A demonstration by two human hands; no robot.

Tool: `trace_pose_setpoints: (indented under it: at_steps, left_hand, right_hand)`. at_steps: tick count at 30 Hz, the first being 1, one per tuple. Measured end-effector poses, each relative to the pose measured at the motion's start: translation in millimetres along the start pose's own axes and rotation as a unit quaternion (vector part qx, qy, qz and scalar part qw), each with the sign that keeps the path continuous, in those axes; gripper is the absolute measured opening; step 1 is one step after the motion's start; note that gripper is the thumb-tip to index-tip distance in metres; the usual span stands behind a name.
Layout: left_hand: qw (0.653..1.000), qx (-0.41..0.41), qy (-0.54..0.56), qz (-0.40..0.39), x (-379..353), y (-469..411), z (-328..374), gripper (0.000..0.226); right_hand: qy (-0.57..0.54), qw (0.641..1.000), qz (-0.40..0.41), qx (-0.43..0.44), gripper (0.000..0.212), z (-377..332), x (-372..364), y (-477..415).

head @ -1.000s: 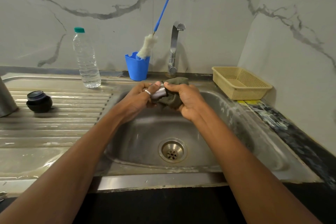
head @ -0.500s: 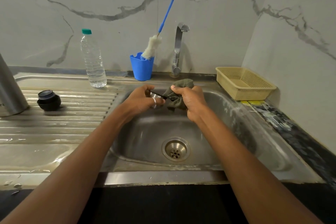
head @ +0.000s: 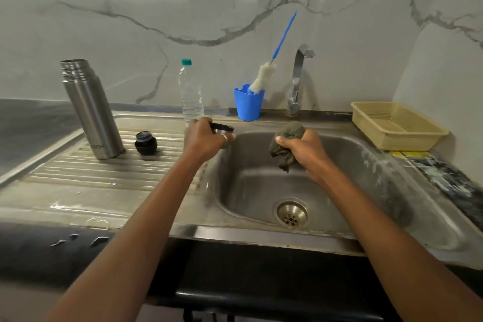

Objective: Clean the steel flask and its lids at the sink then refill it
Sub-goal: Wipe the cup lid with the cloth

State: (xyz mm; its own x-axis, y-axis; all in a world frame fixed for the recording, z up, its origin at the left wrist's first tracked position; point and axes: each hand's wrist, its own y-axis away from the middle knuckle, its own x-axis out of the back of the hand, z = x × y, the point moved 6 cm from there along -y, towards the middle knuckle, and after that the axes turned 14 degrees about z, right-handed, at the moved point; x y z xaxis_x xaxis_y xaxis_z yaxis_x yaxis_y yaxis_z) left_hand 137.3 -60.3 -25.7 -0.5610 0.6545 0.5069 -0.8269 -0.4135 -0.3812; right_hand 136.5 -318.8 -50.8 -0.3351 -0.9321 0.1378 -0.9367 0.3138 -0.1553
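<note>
The open steel flask (head: 90, 109) stands upright on the ribbed drainboard (head: 104, 170) at the left. A black inner lid (head: 145, 142) sits just to its right. My left hand (head: 205, 140) grips the steel cup lid (head: 222, 127), whose dark rim shows, at the left edge of the sink basin (head: 261, 185). My right hand (head: 304, 150) holds a bunched dark green cloth (head: 286, 145) over the basin, apart from the lid.
A clear water bottle (head: 190, 91) with a green cap stands behind my left hand. A blue cup (head: 247, 104) holds a bottle brush (head: 264, 75) beside the tap (head: 296, 78). A beige basket (head: 394, 125) sits at the back right. The drain (head: 292, 213) lies in the basin.
My hands have parted: the left carried the cup lid left toward the drainboard, the right stayed over the basin with the cloth. The view shifted left, showing the whole flask.
</note>
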Motion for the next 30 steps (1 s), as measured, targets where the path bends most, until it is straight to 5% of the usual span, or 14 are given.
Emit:
trace_pose_setpoints:
  at_steps: [10,26,30]
  left_hand:
    - [0.990,0.065,-0.089,0.091,53.3,-6.6,-62.7,0.056]
    - [0.983,0.014,-0.155,0.098,39.9,-18.0,-64.0,0.055]
    - [0.949,-0.054,-0.285,0.120,44.5,-4.0,-41.4,0.068]
  right_hand:
    - [0.081,0.995,-0.042,0.032,0.014,-3.3,-15.4,12.2]
    - [0.103,0.992,-0.051,0.051,0.008,-1.3,-21.0,16.0]
    - [0.085,0.994,-0.045,0.044,0.004,-2.9,-19.3,16.7]
